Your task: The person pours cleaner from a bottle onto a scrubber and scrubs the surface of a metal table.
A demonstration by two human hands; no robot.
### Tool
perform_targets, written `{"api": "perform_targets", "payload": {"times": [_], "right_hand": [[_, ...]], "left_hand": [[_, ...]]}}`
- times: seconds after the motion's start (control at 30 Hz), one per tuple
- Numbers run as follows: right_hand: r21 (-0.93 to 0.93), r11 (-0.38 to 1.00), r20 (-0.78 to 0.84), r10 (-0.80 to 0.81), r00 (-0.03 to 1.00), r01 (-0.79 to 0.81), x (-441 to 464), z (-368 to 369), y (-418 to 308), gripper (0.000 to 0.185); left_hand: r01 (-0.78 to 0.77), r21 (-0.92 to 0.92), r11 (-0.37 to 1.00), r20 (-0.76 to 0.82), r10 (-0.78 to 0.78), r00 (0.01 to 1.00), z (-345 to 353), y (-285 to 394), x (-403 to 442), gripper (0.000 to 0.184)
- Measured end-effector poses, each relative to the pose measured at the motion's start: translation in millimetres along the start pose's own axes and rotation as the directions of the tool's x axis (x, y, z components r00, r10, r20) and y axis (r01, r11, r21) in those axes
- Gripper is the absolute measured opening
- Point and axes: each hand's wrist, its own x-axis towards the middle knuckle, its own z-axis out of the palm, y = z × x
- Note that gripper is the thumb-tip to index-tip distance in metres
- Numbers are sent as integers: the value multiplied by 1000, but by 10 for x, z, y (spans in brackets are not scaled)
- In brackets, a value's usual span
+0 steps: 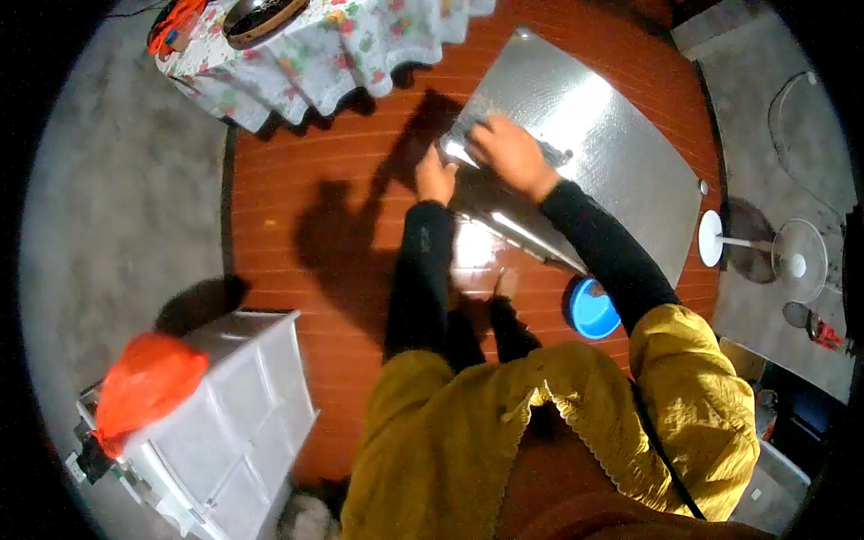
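A shiny silver-topped table (598, 117) stands at an angle in front of me, its near left corner under my hands. My left hand (436, 180) is at that corner, its thumb and fingers closed about the edge. Over the tabletop just to the right, my right hand (515, 160) has its fingers curled down and slightly blurred. Whatever lies beneath those fingers is hidden. A dull grey patch and some dark marks show on the silver surface around this hand.
A blue basin (594, 309) sits on the reddish-brown floor (270, 216) by the table's near edge. A white fan (796, 264) stands right. At lower left is a white cabinet (243, 396) with an orange plastic bag (148, 387). A flower-patterned tablecloth (333, 67) hangs at upper left, a pan (256, 20) above it.
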Motion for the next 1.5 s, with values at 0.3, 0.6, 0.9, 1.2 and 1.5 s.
{"api": "perform_targets", "payload": {"times": [0.3,0.6,0.9,1.2,1.5], "right_hand": [[104,994,-93,40,995,-30,234,23,-38,18],[-27,991,-100,130,986,-133,238,50,1,15],[-188,812,-221,513,830,-552,-24,-279,1112,19],[-350,253,-478,780,404,-902,-2289,-822,2184,30],[-68,913,-247,375,893,-402,1175,44,1327,16]], "left_hand": [[9,118,993,40,-14,999,-87,178,61,45],[-38,116,992,28,35,999,-8,7,111,59],[17,92,996,74,-24,997,11,-15,263,58],[47,133,990,67,-56,996,21,128,314,61],[-119,25,993,18,119,993,83,-84,414,40]]}}
